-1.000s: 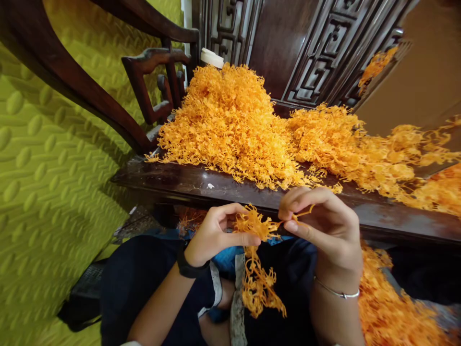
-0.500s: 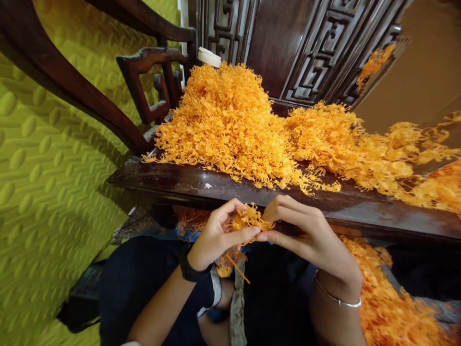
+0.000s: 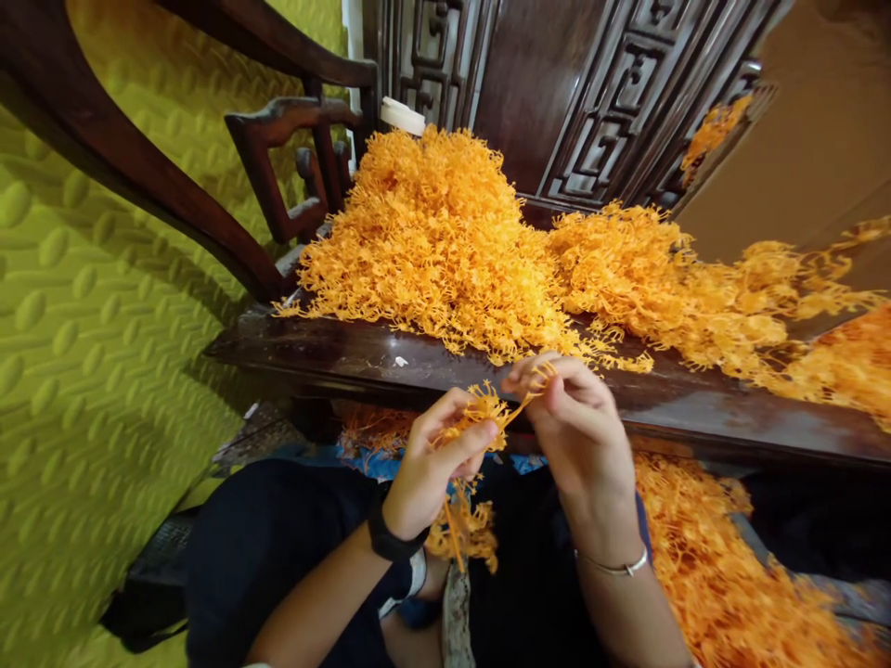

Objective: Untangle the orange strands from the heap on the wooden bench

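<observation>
Your left hand (image 3: 435,464) pinches an orange strand cluster (image 3: 477,417) over your lap; your right hand (image 3: 571,417) grips one strand (image 3: 529,385) pulled from it. Uncounted orange strands heap (image 3: 445,232) on the tabletop (image 3: 362,357). No writing shows.

Big heap of orange strands (image 3: 445,232) sits piled on a dark wooden bench (image 3: 362,357) with carved backing (image 3: 599,93). Green embossed wall padding (image 3: 90,306) on the left, and a white roll (image 3: 402,115) pokes out behind the heap.
</observation>
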`<state>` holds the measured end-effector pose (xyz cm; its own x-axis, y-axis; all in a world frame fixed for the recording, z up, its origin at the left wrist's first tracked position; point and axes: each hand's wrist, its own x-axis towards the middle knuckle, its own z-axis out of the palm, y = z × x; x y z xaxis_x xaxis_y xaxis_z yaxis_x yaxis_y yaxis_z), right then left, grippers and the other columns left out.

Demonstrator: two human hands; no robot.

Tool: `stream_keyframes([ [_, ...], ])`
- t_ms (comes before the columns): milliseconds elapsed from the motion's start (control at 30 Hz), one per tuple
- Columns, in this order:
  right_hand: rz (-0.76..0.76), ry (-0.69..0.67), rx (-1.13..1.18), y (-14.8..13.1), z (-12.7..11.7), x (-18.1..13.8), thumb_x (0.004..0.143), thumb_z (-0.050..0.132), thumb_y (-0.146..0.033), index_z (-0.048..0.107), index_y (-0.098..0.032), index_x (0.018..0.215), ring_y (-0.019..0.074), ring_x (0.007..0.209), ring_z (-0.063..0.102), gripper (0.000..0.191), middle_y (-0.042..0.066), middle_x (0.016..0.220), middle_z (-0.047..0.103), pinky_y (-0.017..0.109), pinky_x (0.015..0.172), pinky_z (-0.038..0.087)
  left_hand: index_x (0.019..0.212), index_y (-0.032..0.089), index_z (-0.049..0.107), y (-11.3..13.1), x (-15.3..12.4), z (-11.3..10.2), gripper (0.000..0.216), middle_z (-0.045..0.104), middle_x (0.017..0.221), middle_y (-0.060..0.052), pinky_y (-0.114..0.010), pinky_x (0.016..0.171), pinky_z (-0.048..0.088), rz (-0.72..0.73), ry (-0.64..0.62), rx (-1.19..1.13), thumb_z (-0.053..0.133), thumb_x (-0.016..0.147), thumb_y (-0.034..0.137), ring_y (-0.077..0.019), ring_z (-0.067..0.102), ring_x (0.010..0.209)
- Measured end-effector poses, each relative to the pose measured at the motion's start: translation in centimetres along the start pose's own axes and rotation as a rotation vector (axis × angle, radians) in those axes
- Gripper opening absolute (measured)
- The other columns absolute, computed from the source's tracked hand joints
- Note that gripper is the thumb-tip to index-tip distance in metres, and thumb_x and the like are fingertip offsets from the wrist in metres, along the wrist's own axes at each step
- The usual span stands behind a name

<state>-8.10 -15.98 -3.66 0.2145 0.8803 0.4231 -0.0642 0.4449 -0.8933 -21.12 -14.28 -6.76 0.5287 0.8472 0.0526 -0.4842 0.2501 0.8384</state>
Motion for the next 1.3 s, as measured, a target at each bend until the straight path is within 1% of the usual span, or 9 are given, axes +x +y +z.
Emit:
stream_keyframes([
  [133, 0.131, -0.068, 0.139, 1.0, 0.0, 0.9, 0.084, 0.049, -0.048, 0.055, -0.026, 0.071, 0.0182, 0.074, 0.053, 0.027, 0.002, 0.072, 0.050, 0.035, 0.067, 0.046, 0.070, 0.017, 0.049, -0.2, 0.1, -0.1, 0.026, 0.035, 0.055, 0.008, -0.016, 0.038, 0.016, -0.024, 0.053, -0.017, 0.067, 0.073, 0.035, -0.0007, 0.022, 0.041],
  [267, -0.093, 0.088, 0.096, -1.5, -2.9, 1.4, 0.091, 0.028, -0.054, 0.061, -0.039, 0.085, 0.0191, 0.096, 0.054, 0.036, 0.001, 0.092, 0.055, 0.040, 0.079, 0.045, 0.067, 0.016, 0.048, -0.6, 0.0, -0.2, 0.029, 0.039, 0.057, 0.007, -0.016, 0.039, 0.016, -0.071, 0.067, -0.003, 0.069, 0.071, 0.035, -0.0016, 0.024, 0.044],
  [400, -0.410, 0.356, -0.218, -3.9, -6.1, 1.2, 0.083, 0.059, -0.032, 0.068, -0.035, 0.081, 0.0211, 0.095, 0.056, 0.010, 0.001, 0.089, 0.058, 0.040, 0.087, 0.043, 0.071, 0.017, 0.054, -1.2, 0.1, 0.1, 0.028, 0.044, 0.057, 0.005, -0.017, 0.041, 0.021, -0.083, 0.049, 0.097, 0.070, 0.069, 0.039, -0.0036, 0.031, 0.046],
  [533, -0.411, 0.498, -0.610, -3.2, -7.8, 1.4, 0.071, 0.071, -0.021, 0.066, -0.023, 0.090, 0.0195, 0.081, 0.060, 0.019, 0.003, 0.089, 0.063, 0.037, 0.078, 0.047, 0.071, 0.017, 0.055, -1.4, 0.2, 0.2, 0.025, 0.045, 0.060, 0.005, -0.018, 0.047, 0.028, -0.033, 0.019, 0.207, 0.069, 0.070, 0.037, -0.0054, 0.037, 0.051],
  [800, -0.355, 0.273, -1.159, 0.8, -9.6, 3.8, 0.081, 0.061, -0.029, 0.064, -0.019, 0.090, 0.0211, 0.089, 0.059, 0.015, 0.006, 0.090, 0.065, 0.038, 0.084, 0.045, 0.071, 0.015, 0.052, -1.0, 0.2, -0.3, 0.021, 0.046, 0.068, 0.003, -0.020, 0.058, 0.033, 0.082, -0.044, 0.478, 0.066, 0.073, 0.031, -0.0083, 0.042, 0.062],
  [967, -0.404, 0.264, -1.035, -1.3, -6.9, 2.2, 0.082, 0.060, -0.027, 0.060, -0.022, 0.108, 0.0222, 0.103, 0.055, 0.026, 0.008, 0.110, 0.059, 0.039, 0.091, 0.042, 0.071, 0.015, 0.052, -0.5, 0.3, -0.4, 0.017, 0.049, 0.071, 0.003, -0.020, 0.063, 0.034, 0.169, -0.133, 0.607, 0.066, 0.075, 0.024, -0.0088, 0.044, 0.067],
  [1067, -0.199, -0.111, -0.843, -3.5, -4.8, 0.3, 0.084, 0.059, -0.027, 0.061, -0.021, 0.094, 0.0161, 0.079, 0.060, 0.012, 0.003, 0.086, 0.063, 0.029, 0.072, 0.047, 0.071, 0.015, 0.053, -0.2, 0.1, -0.3, 0.014, 0.049, 0.070, 0.003, -0.020, 0.063, 0.034, 0.211, -0.183, 0.660, 0.065, 0.075, 0.022, -0.0088, 0.045, 0.066],
  [1167, -0.061, -0.421, -0.948, -4.8, -3.5, -0.9, 0.078, 0.066, -0.029, 0.061, -0.020, 0.091, 0.0140, 0.070, 0.056, 0.016, 0.001, 0.078, 0.062, 0.026, 0.064, 0.043, 0.070, 0.015, 0.054, 0.0, -0.3, -0.2, 0.013, 0.049, 0.069, 0.003, -0.020, 0.061, 0.033, 0.261, -0.212, 0.719, 0.065, 0.074, 0.020, -0.0089, 0.045, 0.066],
  [1300, -0.104, -0.606, -0.967, -4.8, -3.3, -1.0, 0.083, 0.060, -0.023, 0.061, -0.018, 0.076, 0.0128, 0.070, 0.055, 0.009, 0.000, 0.075, 0.062, 0.028, 0.069, 0.038, 0.074, 0.015, 0.056, 0.0, -0.5, -0.1, 0.011, 0.052, 0.071, 0.002, -0.020, 0.060, 0.033, 0.269, -0.211, 0.739, 0.065, 0.074, 0.020, -0.0090, 0.046, 0.065],
])
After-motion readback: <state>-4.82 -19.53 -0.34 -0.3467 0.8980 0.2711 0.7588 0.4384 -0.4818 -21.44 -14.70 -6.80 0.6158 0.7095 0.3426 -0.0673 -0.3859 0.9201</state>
